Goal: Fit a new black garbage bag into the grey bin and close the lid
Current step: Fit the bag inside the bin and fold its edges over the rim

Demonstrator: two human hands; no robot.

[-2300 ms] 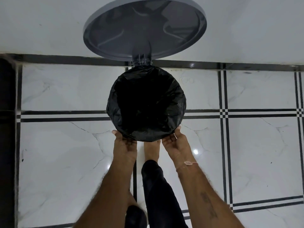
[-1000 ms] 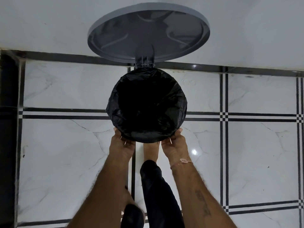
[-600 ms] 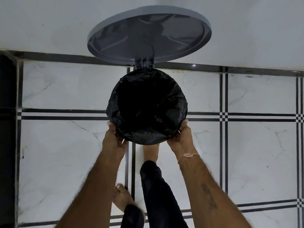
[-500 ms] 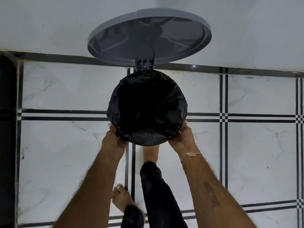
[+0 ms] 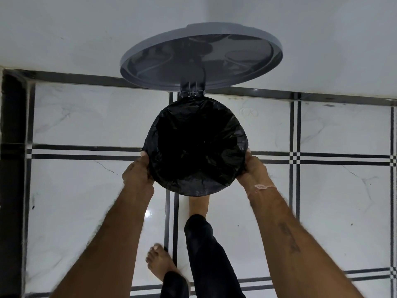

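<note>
The black garbage bag (image 5: 196, 145) lines the round bin seen from above; its crinkled edge is folded over the rim and hides the grey body. The grey lid (image 5: 200, 59) stands open behind it on its hinge (image 5: 192, 91), leaning toward the wall. My left hand (image 5: 137, 171) presses on the bag's folded edge at the rim's left side. My right hand (image 5: 252, 169), with a thread on the wrist, holds the bag's edge at the rim's right side. One foot (image 5: 198, 206) is at the bin's front base; a pedal is not visible.
White marble floor tiles (image 5: 86, 201) with black line borders surround the bin. A white wall (image 5: 64, 29) rises just behind it. A dark strip (image 5: 10, 168) runs down the left edge. My other bare foot (image 5: 160, 262) stands on the floor near me.
Both hands have slid from the front of the rim outward and up along its sides, smoothing the bag's folded edge. My rear foot has stepped into view. The lid stays open.
</note>
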